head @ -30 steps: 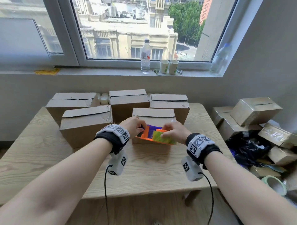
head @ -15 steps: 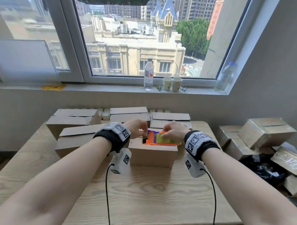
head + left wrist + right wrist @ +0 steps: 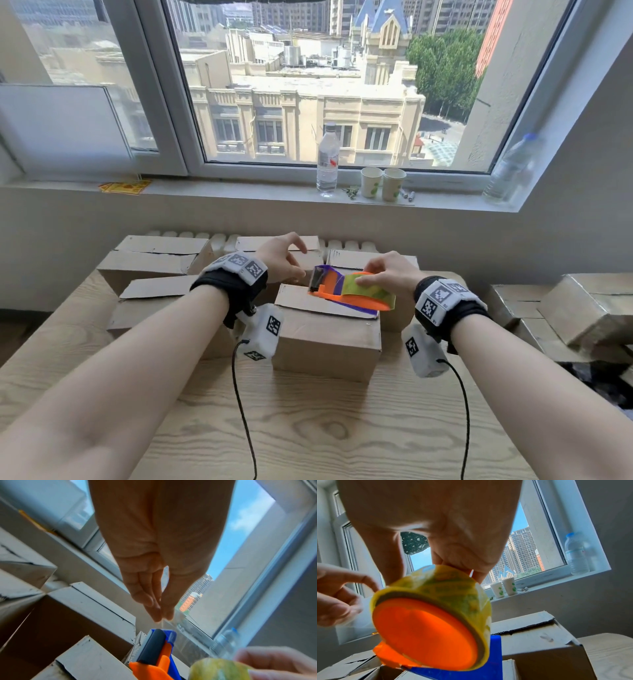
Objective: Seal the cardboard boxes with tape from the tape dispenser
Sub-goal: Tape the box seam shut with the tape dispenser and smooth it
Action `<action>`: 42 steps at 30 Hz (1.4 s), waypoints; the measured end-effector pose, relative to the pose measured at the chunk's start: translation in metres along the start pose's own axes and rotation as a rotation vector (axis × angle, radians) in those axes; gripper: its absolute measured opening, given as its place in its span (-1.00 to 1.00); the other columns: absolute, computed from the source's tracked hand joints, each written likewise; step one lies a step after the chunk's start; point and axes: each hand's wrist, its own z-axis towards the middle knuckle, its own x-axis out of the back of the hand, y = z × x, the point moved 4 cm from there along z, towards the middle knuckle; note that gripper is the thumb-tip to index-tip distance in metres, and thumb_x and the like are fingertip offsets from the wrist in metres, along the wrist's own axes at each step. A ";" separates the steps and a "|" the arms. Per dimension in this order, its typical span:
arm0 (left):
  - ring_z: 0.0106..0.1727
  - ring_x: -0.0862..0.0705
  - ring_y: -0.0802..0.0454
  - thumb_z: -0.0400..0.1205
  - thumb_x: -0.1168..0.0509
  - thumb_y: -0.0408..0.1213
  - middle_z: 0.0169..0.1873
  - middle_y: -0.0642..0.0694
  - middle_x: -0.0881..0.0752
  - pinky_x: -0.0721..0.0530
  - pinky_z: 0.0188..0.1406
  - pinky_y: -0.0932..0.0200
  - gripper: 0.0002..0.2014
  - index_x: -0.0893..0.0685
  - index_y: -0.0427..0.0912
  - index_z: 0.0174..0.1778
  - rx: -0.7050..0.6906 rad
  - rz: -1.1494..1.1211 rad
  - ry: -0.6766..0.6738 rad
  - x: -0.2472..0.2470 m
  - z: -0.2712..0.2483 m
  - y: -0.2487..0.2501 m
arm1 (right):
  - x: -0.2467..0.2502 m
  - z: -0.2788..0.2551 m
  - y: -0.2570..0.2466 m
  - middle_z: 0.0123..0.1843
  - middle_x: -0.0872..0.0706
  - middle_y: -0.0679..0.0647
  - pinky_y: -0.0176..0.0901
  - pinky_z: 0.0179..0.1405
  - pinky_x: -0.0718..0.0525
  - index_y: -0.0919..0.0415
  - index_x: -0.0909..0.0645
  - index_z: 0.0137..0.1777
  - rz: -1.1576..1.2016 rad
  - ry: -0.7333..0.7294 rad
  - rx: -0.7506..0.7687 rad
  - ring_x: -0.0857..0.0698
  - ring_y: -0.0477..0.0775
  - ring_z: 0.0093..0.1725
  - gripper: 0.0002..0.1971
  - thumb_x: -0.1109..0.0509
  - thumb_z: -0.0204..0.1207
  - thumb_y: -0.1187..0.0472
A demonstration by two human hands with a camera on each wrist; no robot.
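An orange and blue tape dispenser (image 3: 337, 291) with a yellow-green roll (image 3: 370, 291) hovers over the back of the nearest cardboard box (image 3: 325, 339). My right hand (image 3: 364, 274) grips the roll from above; the right wrist view shows its fingers (image 3: 453, 566) curled over the roll (image 3: 447, 588). To the left of the dispenser's toothed blade (image 3: 145, 642), my left hand (image 3: 301, 262) pinches the clear free end of the tape (image 3: 162, 623) between thumb and fingertips (image 3: 155, 615). The box's top flaps lie closed, with the seam showing.
Several more cardboard boxes (image 3: 157, 260) stand behind and to the left on the wooden table (image 3: 308, 431). A pile of boxes (image 3: 582, 308) lies off the table's right side. A water bottle (image 3: 327, 161) and two paper cups (image 3: 382, 183) stand on the windowsill.
The dispenser has risen from the box's front face to above its top. My left hand has come off the dispenser body and drawn away to the left with the tape end.
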 end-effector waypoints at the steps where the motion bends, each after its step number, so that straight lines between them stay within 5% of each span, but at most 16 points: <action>1: -0.19 -0.76 -0.03 0.47 -0.46 -0.42 -0.20 -0.16 -0.79 -0.73 -0.01 0.08 -0.65 -0.53 -0.14 0.11 0.022 -0.045 0.017 0.000 0.002 -0.004 | 0.001 0.002 0.002 -0.05 -0.72 0.14 -0.14 -0.05 -0.62 0.25 -0.73 -0.02 0.006 -0.002 0.001 -0.65 0.03 -0.08 -0.77 -0.51 0.46 0.09; 3: -0.24 -0.77 -0.04 0.45 -0.47 -0.49 -0.23 -0.22 -0.79 -0.76 -0.01 0.01 -0.69 -0.55 -0.24 0.04 0.057 -0.159 0.039 -0.001 0.005 -0.011 | 0.003 0.004 0.005 -0.09 -0.70 0.13 -0.16 -0.09 -0.61 0.26 -0.73 -0.05 0.044 -0.008 -0.007 -0.64 0.03 -0.10 -0.79 -0.51 0.46 0.12; 6: -0.42 -0.73 0.16 0.43 -0.48 -0.53 -0.33 -0.12 -0.75 -0.74 -0.25 0.25 -0.72 -0.57 -0.27 -0.04 0.070 -0.235 0.087 -0.002 0.008 -0.017 | 0.003 0.005 0.006 -0.10 -0.68 0.15 -0.10 -0.03 -0.59 0.23 -0.70 -0.09 0.117 -0.033 -0.037 -0.62 0.07 -0.07 -0.90 -0.47 0.49 0.20; 11: -0.44 -0.65 0.25 0.43 -0.49 -0.48 -0.39 -0.01 -0.73 -0.59 -0.39 0.30 -0.74 -0.53 -0.12 -0.27 0.047 -0.189 0.202 0.006 0.017 -0.024 | 0.014 0.008 0.004 -0.20 -0.67 0.06 -0.19 -0.17 -0.57 0.23 -0.68 -0.20 0.092 0.013 -0.047 -0.62 -0.02 -0.19 -0.71 -0.51 0.44 -0.02; 15: -0.32 -0.71 0.08 0.41 -0.51 -0.46 -0.37 -0.04 -0.76 -0.64 -0.28 0.18 -0.74 -0.54 -0.13 -0.29 0.051 -0.229 0.167 0.004 0.021 -0.031 | 0.019 0.008 0.017 -0.31 -0.64 0.01 -0.18 -0.29 -0.50 0.15 -0.63 -0.35 0.035 0.039 -0.115 -0.60 0.00 -0.25 -0.65 -0.56 0.34 -0.13; 20: -0.21 -0.75 0.06 0.40 -0.51 -0.46 -0.30 -0.05 -0.79 -0.65 -0.16 0.20 -0.74 -0.59 -0.11 -0.17 0.081 -0.231 0.209 0.005 0.025 -0.043 | 0.013 0.003 0.012 -0.30 -0.60 0.04 -0.24 -0.30 -0.44 0.12 -0.63 -0.36 0.206 -0.004 -0.111 -0.55 0.01 -0.21 -0.80 -0.33 0.12 0.01; 25: -0.13 -0.79 -0.05 0.35 -0.55 -0.44 -0.28 -0.12 -0.80 -0.72 0.06 -0.02 -0.67 -0.55 -0.08 -0.17 0.150 -0.242 0.161 0.004 0.026 -0.053 | 0.010 0.001 0.008 -0.27 -0.59 0.08 -0.20 -0.27 -0.43 0.13 -0.64 -0.37 0.245 0.016 -0.095 -0.54 0.07 -0.15 -0.83 -0.30 0.10 0.08; 29: -0.14 -0.79 -0.13 0.34 -0.55 -0.44 -0.34 -0.15 -0.79 -0.72 0.07 -0.12 -0.70 -0.53 -0.13 -0.25 0.156 -0.256 0.177 0.007 0.022 -0.059 | 0.007 0.000 0.021 -0.22 -0.64 0.04 -0.21 -0.24 -0.51 0.15 -0.66 -0.27 0.221 0.054 -0.126 -0.59 0.04 -0.14 -0.76 -0.52 0.36 -0.03; 33: -0.13 -0.78 -0.15 0.32 -0.56 -0.44 -0.33 -0.16 -0.79 -0.73 0.05 -0.10 -0.70 -0.54 -0.14 -0.28 0.158 -0.250 0.210 0.010 0.018 -0.063 | 0.006 -0.010 0.038 -0.23 -0.64 0.03 -0.27 -0.31 -0.49 0.21 -0.67 -0.18 0.167 0.086 -0.188 -0.61 0.05 -0.17 -0.68 -0.51 0.42 -0.08; 38: -0.11 -0.78 -0.07 0.34 -0.59 -0.34 -0.31 -0.11 -0.80 -0.70 0.10 -0.09 -0.70 -0.54 -0.11 -0.29 0.175 -0.215 0.216 0.002 0.017 -0.070 | 0.012 -0.021 0.037 -0.23 -0.57 -0.01 -0.62 -0.58 -0.39 0.29 -0.69 0.01 0.072 0.093 -0.196 -0.53 -0.10 -0.28 -0.73 -0.38 0.57 0.05; 42: -0.10 -0.78 -0.10 0.33 -0.59 -0.33 -0.29 -0.13 -0.79 -0.71 0.09 -0.12 -0.71 -0.55 -0.11 -0.31 0.203 -0.207 0.230 0.000 0.015 -0.078 | 0.016 -0.028 0.051 -0.21 -0.62 -0.07 -0.36 -0.45 -0.44 0.14 -0.68 -0.11 -0.071 0.113 -0.253 -0.56 -0.14 -0.26 -0.64 -0.44 0.45 -0.19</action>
